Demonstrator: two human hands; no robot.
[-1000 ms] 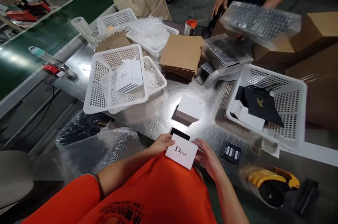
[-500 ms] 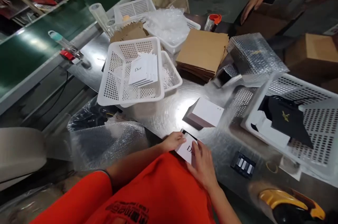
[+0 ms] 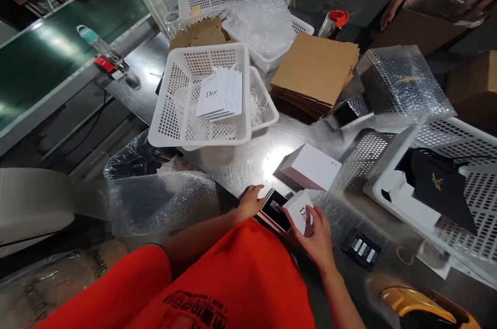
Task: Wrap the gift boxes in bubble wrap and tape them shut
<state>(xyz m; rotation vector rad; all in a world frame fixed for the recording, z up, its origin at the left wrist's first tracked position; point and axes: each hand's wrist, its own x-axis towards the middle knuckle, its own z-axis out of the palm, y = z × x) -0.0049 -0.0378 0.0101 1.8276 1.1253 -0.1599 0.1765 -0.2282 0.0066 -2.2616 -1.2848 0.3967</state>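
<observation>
My right hand (image 3: pixel 317 236) grips a white box lid (image 3: pixel 298 210) printed "Dior", tilted up off the right side of its box. Beside it lies the small box base (image 3: pixel 274 211), with a black inside and a small clear or silvery item that I cannot make out. My left hand (image 3: pixel 249 205) is closed around the base's left edge, its thumb partly hidden. Just beyond both hands stands a larger white box (image 3: pixel 310 166) with a greyish-pink side. White Dior bags (image 3: pixel 221 93) stand in a white basket (image 3: pixel 161 132) farther back.
On the right are a white basket (image 3: pixel 373 187) with a black bag (image 3: pixel 435 181), a black tray (image 3: pixel 362 250) and a yellow-black device (image 3: pixel 423 308). Cardboard sheets (image 3: pixel 314 68) and a bubble-wrapped box (image 3: pixel 406 80) lie behind. A co-worker's hands (image 3: pixel 404 0) handle bubble wrap at upper right.
The lid has come off the small Dior box and moved right in my right hand, exposing the black inside. The co-worker's hands now hold bubble wrap over a carton. The view has shifted slightly.
</observation>
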